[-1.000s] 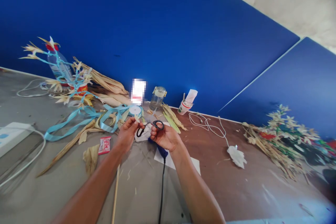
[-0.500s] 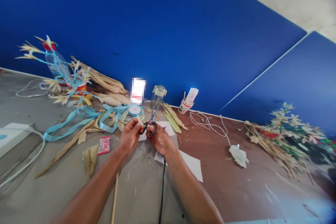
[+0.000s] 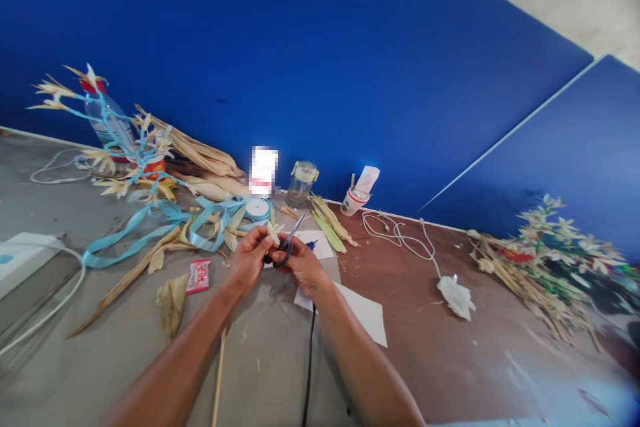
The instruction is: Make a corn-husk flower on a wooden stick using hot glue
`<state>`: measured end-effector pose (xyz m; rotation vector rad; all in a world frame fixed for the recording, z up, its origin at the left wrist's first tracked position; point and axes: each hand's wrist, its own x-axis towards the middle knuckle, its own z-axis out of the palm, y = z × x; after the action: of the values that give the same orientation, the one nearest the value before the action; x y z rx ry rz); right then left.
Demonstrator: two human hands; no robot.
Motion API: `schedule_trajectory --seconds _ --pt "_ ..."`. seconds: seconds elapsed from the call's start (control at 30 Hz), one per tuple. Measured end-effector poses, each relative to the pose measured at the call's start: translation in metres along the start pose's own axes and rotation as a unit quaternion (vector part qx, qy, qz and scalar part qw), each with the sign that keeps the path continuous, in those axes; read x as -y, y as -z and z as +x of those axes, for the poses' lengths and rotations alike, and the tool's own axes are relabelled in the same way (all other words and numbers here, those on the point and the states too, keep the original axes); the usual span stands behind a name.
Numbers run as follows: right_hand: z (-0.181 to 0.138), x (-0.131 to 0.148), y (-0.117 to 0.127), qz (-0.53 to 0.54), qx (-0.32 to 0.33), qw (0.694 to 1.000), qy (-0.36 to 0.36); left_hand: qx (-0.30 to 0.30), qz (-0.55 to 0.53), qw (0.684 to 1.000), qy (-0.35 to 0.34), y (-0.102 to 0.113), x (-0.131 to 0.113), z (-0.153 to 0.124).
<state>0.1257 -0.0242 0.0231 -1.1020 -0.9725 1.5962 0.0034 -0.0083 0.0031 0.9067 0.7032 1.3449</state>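
Observation:
In the middle of the view my two hands work close together above the table. My left hand [image 3: 251,255] is closed, pinching a small pale corn husk flower [image 3: 274,232] whose tips point up from the fingers. My right hand [image 3: 304,264] is closed on a pair of scissors with dark handles [image 3: 283,255]. Their metal blades [image 3: 300,221] point up and to the right, beside the flower. The fingers partly cover the handles. Just behind lie a roll of light blue ribbon [image 3: 257,209] and white paper [image 3: 320,244].
Husk flowers on blue-wrapped stems [image 3: 143,159] stand at the left near a plastic bottle [image 3: 107,117]. Loose blue ribbon [image 3: 135,230] and a red packet [image 3: 199,276] lie nearer. A lidded jar [image 3: 301,188], a paper cup [image 3: 354,202] and a white cable [image 3: 400,239] line the blue partition.
The scissors have turned, with the blades now leaning further right. My right fingers have shifted around the handles, while my left hand keeps its pinch on the flower.

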Motion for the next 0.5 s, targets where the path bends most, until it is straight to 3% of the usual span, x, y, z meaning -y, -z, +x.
schedule_trajectory --seconds 0.13,0.27,0.5 --pt "-0.003 0.005 0.002 0.04 -0.031 0.998 0.024 -0.004 0.039 0.998 -0.043 0.005 0.001 0.004" --pt "-0.006 0.015 0.02 -0.001 -0.028 0.999 0.031 -0.054 0.167 0.981 -0.085 0.009 -0.003 0.009" --pt "-0.022 0.035 0.053 -0.132 0.078 0.987 0.055 -0.087 0.265 0.952 -0.124 0.016 -0.01 0.011"
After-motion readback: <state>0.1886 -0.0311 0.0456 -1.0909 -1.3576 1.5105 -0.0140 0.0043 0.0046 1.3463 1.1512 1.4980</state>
